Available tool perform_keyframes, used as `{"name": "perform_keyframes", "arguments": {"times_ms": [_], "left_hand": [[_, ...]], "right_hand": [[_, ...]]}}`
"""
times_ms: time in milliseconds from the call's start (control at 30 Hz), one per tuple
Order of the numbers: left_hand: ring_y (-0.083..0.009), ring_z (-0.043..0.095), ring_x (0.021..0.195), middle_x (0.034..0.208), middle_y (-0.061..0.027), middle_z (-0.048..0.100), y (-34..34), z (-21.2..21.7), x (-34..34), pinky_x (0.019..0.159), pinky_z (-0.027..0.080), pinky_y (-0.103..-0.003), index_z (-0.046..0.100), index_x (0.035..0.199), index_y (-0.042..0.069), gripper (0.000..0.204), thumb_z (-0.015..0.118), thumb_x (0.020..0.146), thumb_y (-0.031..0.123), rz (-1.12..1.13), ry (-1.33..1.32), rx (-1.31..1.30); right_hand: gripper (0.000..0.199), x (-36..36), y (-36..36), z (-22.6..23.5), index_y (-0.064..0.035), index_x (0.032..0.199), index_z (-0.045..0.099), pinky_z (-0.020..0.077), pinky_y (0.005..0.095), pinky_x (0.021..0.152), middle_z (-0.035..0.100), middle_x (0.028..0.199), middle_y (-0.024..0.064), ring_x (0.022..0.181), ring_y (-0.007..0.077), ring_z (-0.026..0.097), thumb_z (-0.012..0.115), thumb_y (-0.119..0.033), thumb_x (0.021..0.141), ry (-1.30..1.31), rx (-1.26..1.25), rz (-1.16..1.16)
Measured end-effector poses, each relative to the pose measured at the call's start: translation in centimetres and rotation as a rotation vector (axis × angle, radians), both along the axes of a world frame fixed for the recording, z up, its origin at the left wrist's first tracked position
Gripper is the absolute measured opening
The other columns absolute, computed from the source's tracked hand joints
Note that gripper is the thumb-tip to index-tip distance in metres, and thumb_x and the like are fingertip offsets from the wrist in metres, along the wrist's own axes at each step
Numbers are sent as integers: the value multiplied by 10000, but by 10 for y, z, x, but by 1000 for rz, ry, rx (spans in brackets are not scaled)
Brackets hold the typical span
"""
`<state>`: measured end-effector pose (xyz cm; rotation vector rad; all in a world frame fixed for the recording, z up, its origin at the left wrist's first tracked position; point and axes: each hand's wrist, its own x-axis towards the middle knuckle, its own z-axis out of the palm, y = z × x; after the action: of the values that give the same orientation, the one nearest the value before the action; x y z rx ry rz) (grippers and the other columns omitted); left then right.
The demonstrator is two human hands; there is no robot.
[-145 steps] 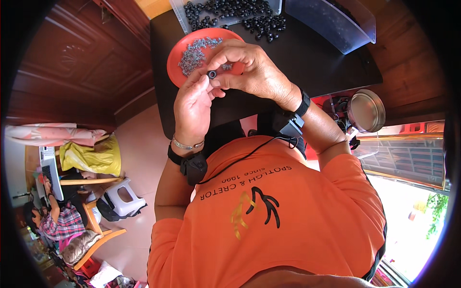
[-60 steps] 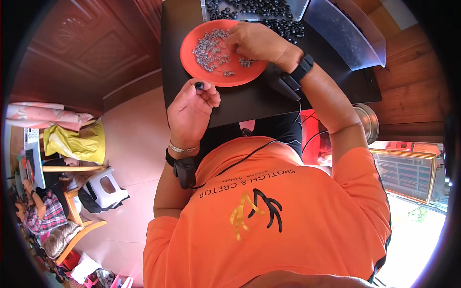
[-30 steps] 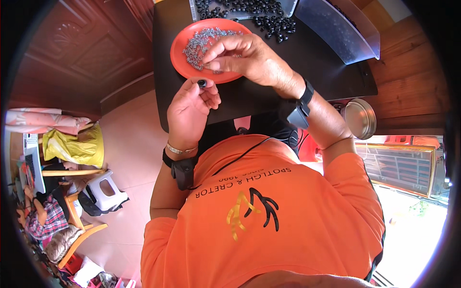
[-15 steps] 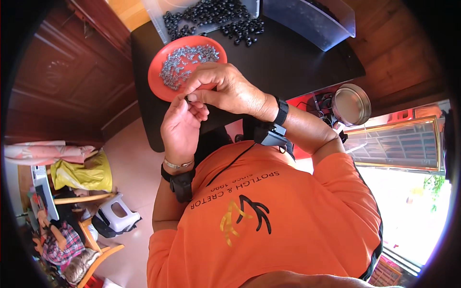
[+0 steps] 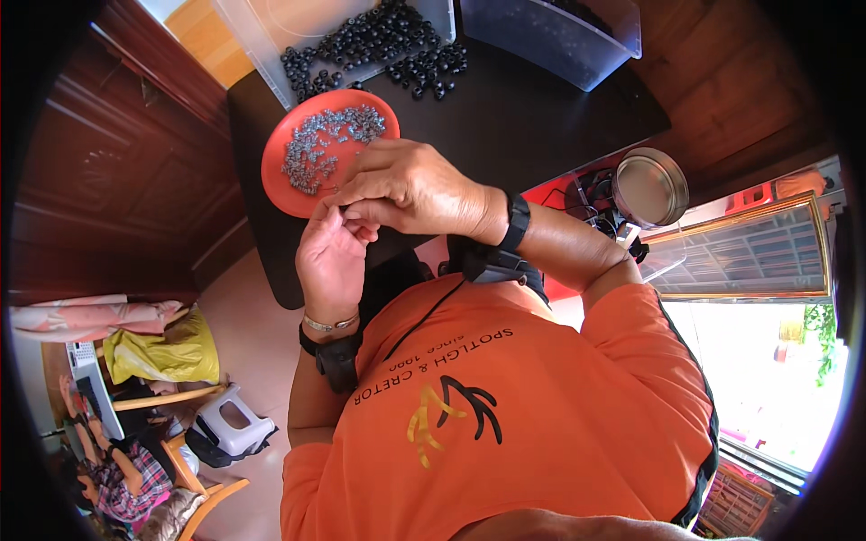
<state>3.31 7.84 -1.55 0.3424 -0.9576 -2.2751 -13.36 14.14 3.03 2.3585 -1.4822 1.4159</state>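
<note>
Just in front of the orange plate (image 5: 274, 185), my two hands meet at the fingertips. My left hand (image 5: 332, 261), palm up, pinches a small black piece (image 5: 343, 209), mostly covered by fingers. From the right, my right hand (image 5: 419, 189) reaches over it with thumb and forefinger pressed together at the same spot. Whatever those right fingertips hold is too small and hidden to make out. Many small shiny silver metal parts (image 5: 311, 144) lie on the plate. Beyond it, small round black knob-like pieces (image 5: 388, 36) fill a see-through bin lying on its side and spill onto the table.
A dark table (image 5: 514, 117) carries the plate, the tipped bin (image 5: 262, 54) and a second see-through bin (image 5: 586, 68) at the back right. A round metal tin (image 5: 649, 187) stands to the right. On the left are a plastic stool (image 5: 233, 424) and a seated person (image 5: 135, 482).
The view has shifted, so the table and plate sit further left and lower. My right fingers have closed further over the black piece, which shows less now.
</note>
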Motion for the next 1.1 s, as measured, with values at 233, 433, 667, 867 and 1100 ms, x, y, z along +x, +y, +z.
{"name": "perform_keyframes", "arguments": {"times_ms": [233, 433, 667, 867, 1100], "left_hand": [[-198, 543, 834, 939, -71, 564, -13, 0, 17, 750, 417, -313, 559, 1011, 24, 228, 454, 950, 217, 30, 13, 28], [-195, 542, 834, 922, -69, 562, -14, 0, 20, 754, 416, -310, 552, 997, 28, 235, 442, 954, 231, 44, -20, 76], [-189, 551, 828, 920, -65, 566, -12, 0, 18, 755, 420, -307, 554, 995, 31, 232, 432, 963, 225, -3, -20, 68], [-191, 555, 815, 922, -69, 578, -10, 7, 7, 735, 417, -303, 567, 1000, 29, 233, 439, 959, 219, -15, -17, 52], [-201, 557, 804, 899, -75, 580, -5, 13, -6, 714, 418, -305, 577, 1010, 28, 239, 457, 952, 226, -60, 45, 11]], "right_hand": [[104, -111, -22, 11, -89, 878, 694, 518, 355, 732, 661, 848, 63, 850, 258, 629, 666, -124, 784, 261, 22, -430], [154, -191, -48, -16, -179, 886, 714, 522, 374, 794, 663, 874, 45, 912, 263, 628, 601, -179, 782, 558, 255, -669], [125, -187, -63, -29, -155, 855, 707, 528, 387, 793, 665, 893, 80, 922, 287, 636, 606, -146, 781, 791, 377, -693], [143, -189, -56, -27, -112, 919, 683, 518, 387, 762, 669, 945, 109, 887, 298, 641, 603, -117, 800, 421, 369, -616], [142, -65, -23, 21, -40, 1012, 669, 478, 225, 864, 658, 961, -2, 913, 71, 600, 626, -21, 878, -690, 519, 231]]}}
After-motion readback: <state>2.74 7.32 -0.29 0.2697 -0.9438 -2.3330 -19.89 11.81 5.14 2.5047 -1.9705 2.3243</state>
